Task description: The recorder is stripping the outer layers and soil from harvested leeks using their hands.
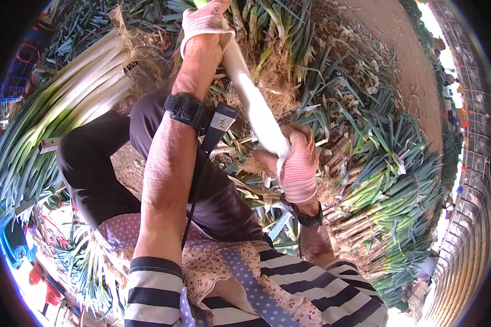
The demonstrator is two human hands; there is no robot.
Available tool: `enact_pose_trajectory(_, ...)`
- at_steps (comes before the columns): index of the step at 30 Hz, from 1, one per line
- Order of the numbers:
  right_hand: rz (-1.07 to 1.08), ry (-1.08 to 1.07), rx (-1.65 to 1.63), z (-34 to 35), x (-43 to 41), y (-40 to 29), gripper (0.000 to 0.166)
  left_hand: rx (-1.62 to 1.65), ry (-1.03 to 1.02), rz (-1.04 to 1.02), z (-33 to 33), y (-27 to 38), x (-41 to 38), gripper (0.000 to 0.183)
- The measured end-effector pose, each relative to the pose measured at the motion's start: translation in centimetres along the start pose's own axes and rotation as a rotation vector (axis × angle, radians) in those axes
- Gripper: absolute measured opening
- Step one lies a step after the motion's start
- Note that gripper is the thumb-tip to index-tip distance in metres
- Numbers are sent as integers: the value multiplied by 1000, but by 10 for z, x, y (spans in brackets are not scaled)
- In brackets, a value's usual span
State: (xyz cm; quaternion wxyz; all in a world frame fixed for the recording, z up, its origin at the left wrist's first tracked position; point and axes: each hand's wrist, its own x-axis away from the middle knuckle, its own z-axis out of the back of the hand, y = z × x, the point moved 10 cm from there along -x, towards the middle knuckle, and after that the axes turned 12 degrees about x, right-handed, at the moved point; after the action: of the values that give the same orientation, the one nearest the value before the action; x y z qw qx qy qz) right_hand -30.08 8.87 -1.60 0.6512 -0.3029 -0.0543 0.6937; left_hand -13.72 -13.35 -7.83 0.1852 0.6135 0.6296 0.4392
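Observation:
A long white leek stalk (pixel 249 94) slants down across the view in front of me. My left hand (pixel 204 20), in a pink and white work glove, grips it near the greener end at the top. At the lower, root end, my right hand (pixel 296 163) in a matching glove is closed around the stalk's tip. A thin pale strip of leek skin hangs over the right fingers. The roots there are mostly hidden by the hand. Behind the stalk lie unpeeled leeks (pixel 270 32) with brown, stringy roots (pixel 276 86).
Cleaned white leeks (pixel 94 77) are stacked to the left on a rack with metal ends (pixel 49 145). Many leek bundles (pixel 364 204) lie along the right, beside a bare dirt strip (pixel 409 61). Leaf scraps (pixel 245 186) litter the ground by my knees. More leeks (pixel 92 269) lie at lower left.

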Motion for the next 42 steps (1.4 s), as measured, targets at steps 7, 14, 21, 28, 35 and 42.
enact_pose_trajectory(7,342,-44,346,-6,16,-32,25,85,-56,-17,1,0,-6,35)
enact_pose_trajectory(14,-87,-856,564,-97,125,94,21,234,-34,-158,-8,38,20,33)
enact_pose_trajectory(21,-449,-610,310,-52,191,160,35,659,-581,-304,-11,100,54,30)
enact_pose_trajectory(28,-8,183,27,75,49,-29,61,678,-378,-323,81,163,117,21)
enact_pose_trajectory(35,539,-199,-7,-11,13,-174,56,923,-424,-464,125,258,208,40)
enact_pose_trajectory(42,504,-159,-59,-16,27,-151,28,791,-150,-918,264,357,308,30)
